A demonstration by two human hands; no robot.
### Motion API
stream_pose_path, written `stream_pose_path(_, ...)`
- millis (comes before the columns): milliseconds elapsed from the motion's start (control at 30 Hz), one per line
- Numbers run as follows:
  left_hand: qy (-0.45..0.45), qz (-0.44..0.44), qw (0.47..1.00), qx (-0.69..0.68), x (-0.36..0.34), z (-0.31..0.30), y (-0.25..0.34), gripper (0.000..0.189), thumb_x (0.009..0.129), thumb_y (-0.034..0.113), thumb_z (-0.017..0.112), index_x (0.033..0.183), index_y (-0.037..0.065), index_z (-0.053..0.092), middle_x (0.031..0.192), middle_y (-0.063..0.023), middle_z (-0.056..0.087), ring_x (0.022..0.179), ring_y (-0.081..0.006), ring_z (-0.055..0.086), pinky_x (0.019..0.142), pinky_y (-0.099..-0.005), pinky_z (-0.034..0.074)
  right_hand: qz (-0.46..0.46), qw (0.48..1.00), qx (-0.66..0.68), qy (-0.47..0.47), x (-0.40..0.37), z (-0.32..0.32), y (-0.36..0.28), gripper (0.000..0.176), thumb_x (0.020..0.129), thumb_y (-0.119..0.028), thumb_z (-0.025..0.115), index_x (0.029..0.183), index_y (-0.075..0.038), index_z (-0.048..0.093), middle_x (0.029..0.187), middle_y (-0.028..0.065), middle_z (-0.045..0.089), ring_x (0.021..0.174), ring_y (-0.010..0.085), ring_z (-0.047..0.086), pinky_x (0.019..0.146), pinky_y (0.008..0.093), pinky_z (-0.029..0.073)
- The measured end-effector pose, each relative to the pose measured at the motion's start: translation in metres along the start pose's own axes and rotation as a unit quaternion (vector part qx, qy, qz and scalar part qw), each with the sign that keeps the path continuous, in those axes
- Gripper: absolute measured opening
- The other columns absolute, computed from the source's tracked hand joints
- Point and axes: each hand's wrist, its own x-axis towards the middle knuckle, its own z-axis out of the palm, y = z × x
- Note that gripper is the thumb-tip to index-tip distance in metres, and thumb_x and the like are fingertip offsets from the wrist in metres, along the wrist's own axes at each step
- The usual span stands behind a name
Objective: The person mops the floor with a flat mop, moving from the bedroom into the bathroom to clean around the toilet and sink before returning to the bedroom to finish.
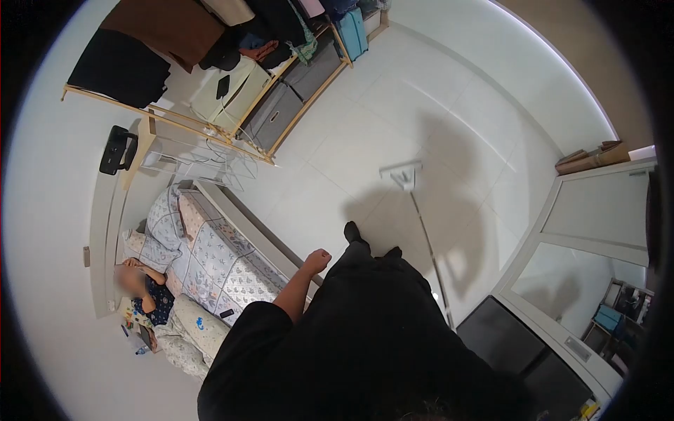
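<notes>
My left hand (318, 261) hangs beside my left leg, its fingers curled into a loose fist with nothing seen in it. A flat floor mop with a white head (404, 177) rests on the tiles ahead of my feet. Its thin pole (429, 245) slants back toward my right side, where my dark clothing hides what holds it. My right hand is out of sight.
To the left is a bed (239, 263), where a person lies under a blanket. A clothes rack (281, 119) with storage boxes stands ahead-left. Along the right are a glossy black panel (502, 333) and a mirrored cabinet (569, 274). Pale tiles (337, 133) cover the floor.
</notes>
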Motion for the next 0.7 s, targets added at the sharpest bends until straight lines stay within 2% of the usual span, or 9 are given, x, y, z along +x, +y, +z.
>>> stream_pose_path(233, 0.022, -0.011, 0.999, -0.048, 0.004, -0.012, 0.026, 0.036, 0.080, 0.033, 0.055, 0.094, 0.001, 0.064, 0.096, -0.0176, 0.065, 0.094, -0.0307, 0.062, 0.084, -0.0381, 0.048, -0.101, 0.983, -0.063, 0.137, -0.022, -0.012, -0.035, 0.047, 0.088, -0.043, 0.055, 0.099, 0.002, 0.058, 0.092, 0.0261, 0.063, 0.091, 0.0433, 0.061, 0.076, 0.0498, 0.048)
stream_pose_path(267, 0.019, -0.011, 0.999, -0.049, 0.004, -0.012, 0.024, 0.036, 0.080, 0.033, 0.055, 0.094, 0.001, 0.064, 0.096, -0.0176, 0.065, 0.094, -0.0307, 0.062, 0.084, -0.0381, 0.048, -0.101, 0.983, -0.107, 0.111, -0.026, -0.039, -0.098, 0.047, 0.092, -0.044, 0.046, 0.092, 0.001, 0.057, 0.093, 0.0253, 0.063, 0.088, 0.0428, 0.061, 0.073, 0.0481, 0.050)
stream_pose_path(300, 0.002, -0.027, 0.999, -0.035, 0.004, -0.011, 0.022, 0.037, 0.080, 0.033, 0.055, 0.095, 0.001, 0.064, 0.097, -0.0180, 0.065, 0.095, -0.0313, 0.062, 0.085, -0.0384, 0.048, -0.223, 0.962, -0.143, 0.061, 0.080, -0.023, -0.092, 0.043, 0.096, -0.040, 0.037, 0.093, -0.002, 0.057, 0.089, 0.0240, 0.063, 0.084, 0.0413, 0.062, 0.069, 0.0479, 0.050)
stream_pose_path(333, -0.013, -0.041, 0.999, -0.022, 0.005, -0.011, 0.020, 0.037, 0.080, 0.033, 0.055, 0.095, 0.001, 0.064, 0.098, -0.0185, 0.065, 0.095, -0.0319, 0.062, 0.085, -0.0387, 0.048, -0.257, 0.942, -0.207, 0.055, 0.035, -0.065, -0.182, 0.036, 0.097, -0.033, 0.035, 0.095, -0.004, 0.057, 0.086, 0.0224, 0.063, 0.081, 0.0404, 0.062, 0.067, 0.0489, 0.049)
stream_pose_path(367, -0.012, -0.038, 0.999, -0.025, 0.008, -0.012, 0.016, 0.037, 0.080, 0.033, 0.055, 0.095, 0.001, 0.064, 0.098, -0.0185, 0.065, 0.095, -0.0319, 0.062, 0.085, -0.0387, 0.048, -0.447, 0.846, -0.232, 0.176, 0.092, -0.068, -0.216, 0.048, 0.095, -0.040, 0.038, 0.075, -0.002, 0.059, 0.060, 0.0152, 0.059, 0.056, 0.0285, 0.062, 0.052, 0.0431, 0.049)
stream_pose_path(433, -0.045, -0.034, 0.998, 0.015, 0.010, -0.011, 0.005, 0.037, 0.080, 0.033, 0.054, 0.095, 0.000, 0.064, 0.098, -0.0194, 0.065, 0.096, -0.0334, 0.061, 0.085, -0.0401, 0.048, -0.292, 0.950, -0.067, 0.082, 0.089, -0.117, -0.352, 0.055, 0.092, -0.043, 0.038, 0.068, 0.002, 0.057, 0.056, 0.0170, 0.057, 0.055, 0.0307, 0.062, 0.056, 0.0452, 0.050)
stream_pose_path(533, -0.079, -0.030, 0.992, 0.092, 0.025, -0.021, 0.005, 0.037, 0.080, 0.034, 0.053, 0.094, 0.001, 0.065, 0.097, -0.0198, 0.065, 0.097, -0.0345, 0.060, 0.086, -0.0414, 0.047, -0.235, 0.967, -0.063, 0.082, 0.024, -0.182, -0.509, 0.057, 0.093, -0.042, 0.038, 0.065, 0.005, 0.055, 0.056, 0.0206, 0.057, 0.053, 0.0334, 0.061, 0.058, 0.0462, 0.052)
stream_pose_path(633, -0.152, -0.013, 0.974, 0.167, 0.040, -0.040, 0.008, 0.037, 0.080, 0.034, 0.053, 0.093, 0.001, 0.065, 0.094, -0.0187, 0.066, 0.090, -0.0346, 0.062, 0.082, -0.0413, 0.049, -0.229, 0.963, -0.091, 0.107, 0.029, -0.203, -0.564, 0.062, 0.094, -0.042, 0.035, 0.060, 0.006, 0.054, 0.054, 0.0210, 0.056, 0.051, 0.0356, 0.060, 0.058, 0.0464, 0.052)
stream_pose_path(700, 0.001, 0.008, 1.000, 0.016, 0.062, -0.033, -0.007, 0.036, 0.081, 0.032, 0.053, 0.092, 0.000, 0.064, 0.089, -0.0165, 0.067, 0.080, -0.0337, 0.065, 0.076, -0.0413, 0.050, -0.265, 0.947, -0.131, 0.126, 0.030, -0.211, -0.546, 0.066, 0.095, -0.044, 0.033, 0.058, 0.006, 0.055, 0.053, 0.0206, 0.056, 0.050, 0.0374, 0.059, 0.060, 0.0463, 0.052)
